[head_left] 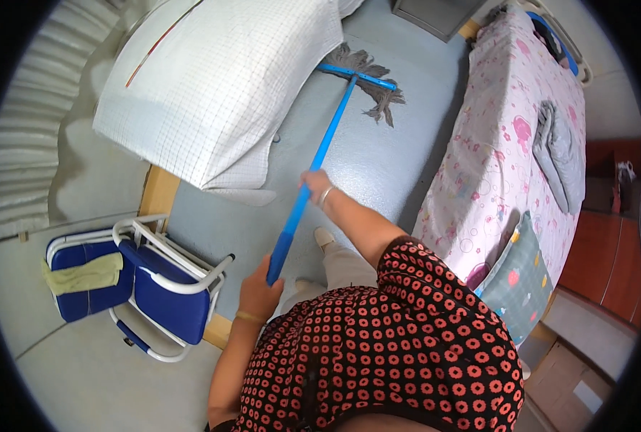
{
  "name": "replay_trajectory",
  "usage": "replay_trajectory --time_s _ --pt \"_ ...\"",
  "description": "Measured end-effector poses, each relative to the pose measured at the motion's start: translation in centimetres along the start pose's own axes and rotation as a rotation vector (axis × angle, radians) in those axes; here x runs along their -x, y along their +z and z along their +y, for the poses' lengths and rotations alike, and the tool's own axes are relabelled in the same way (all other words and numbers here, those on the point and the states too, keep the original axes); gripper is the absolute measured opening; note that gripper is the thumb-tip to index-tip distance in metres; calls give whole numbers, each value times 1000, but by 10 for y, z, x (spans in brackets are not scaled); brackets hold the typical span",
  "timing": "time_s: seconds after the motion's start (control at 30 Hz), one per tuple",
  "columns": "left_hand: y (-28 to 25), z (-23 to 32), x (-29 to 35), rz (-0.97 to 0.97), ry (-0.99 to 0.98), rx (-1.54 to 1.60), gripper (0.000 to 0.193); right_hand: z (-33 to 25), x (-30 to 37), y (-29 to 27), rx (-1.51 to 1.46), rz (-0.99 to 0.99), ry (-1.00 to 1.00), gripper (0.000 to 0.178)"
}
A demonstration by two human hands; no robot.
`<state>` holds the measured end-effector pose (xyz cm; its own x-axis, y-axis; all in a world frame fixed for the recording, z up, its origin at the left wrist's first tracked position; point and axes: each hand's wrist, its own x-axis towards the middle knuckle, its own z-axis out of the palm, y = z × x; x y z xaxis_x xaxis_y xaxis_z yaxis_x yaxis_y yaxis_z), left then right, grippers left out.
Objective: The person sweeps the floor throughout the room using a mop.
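A mop (322,147) with a long blue handle slants away from me across the grey floor. My left hand (260,289) is closed round the thick grip at the handle's near end. Farther up, my right hand (314,186) wraps the shaft; a pale bangle circles that wrist. The blue crossbar of the mop head (378,81) lies on the floor with grey strands spread around it. Its left end is close to the edge of the white checked bed cover.
On the left stands a bed with a white checked cover (212,86); on the right, one with a pink floral sheet (471,165), a grey folded cloth (556,155) and a pillow (518,277). A blue folding chair (173,306) bears a yellow-green towel (86,274). A grey cabinet (435,16) stands far off.
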<state>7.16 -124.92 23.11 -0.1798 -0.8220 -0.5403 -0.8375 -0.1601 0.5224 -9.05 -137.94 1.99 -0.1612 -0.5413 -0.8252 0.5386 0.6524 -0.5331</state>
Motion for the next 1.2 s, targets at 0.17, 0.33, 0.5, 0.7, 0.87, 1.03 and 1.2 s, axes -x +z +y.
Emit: replay_trajectory --time_s 0.17,0.33,0.5,0.7,0.87,1.03,1.2 --pt "-63 -5 53 -133 -121 -150 47 20 83 3 -133 -243 235 4" --pt "-153 -16 91 -101 23 -235 43 52 114 20 -449 -278 528 8" --pt "-231 -2 71 -19 158 -374 37 54 88 28 -528 -106 616 6" --pt "-256 31 -26 -41 395 -603 29 55 21 25 -651 -78 493 7" --pt "-225 62 -106 -90 613 -749 22 9 1 -18 -802 131 317 9" --pt "-188 85 -146 -173 703 -795 23 -36 -1 -42 -787 381 338 10" --pt "-158 116 -171 -167 669 -849 30 -42 -45 -86 -994 502 322 9"
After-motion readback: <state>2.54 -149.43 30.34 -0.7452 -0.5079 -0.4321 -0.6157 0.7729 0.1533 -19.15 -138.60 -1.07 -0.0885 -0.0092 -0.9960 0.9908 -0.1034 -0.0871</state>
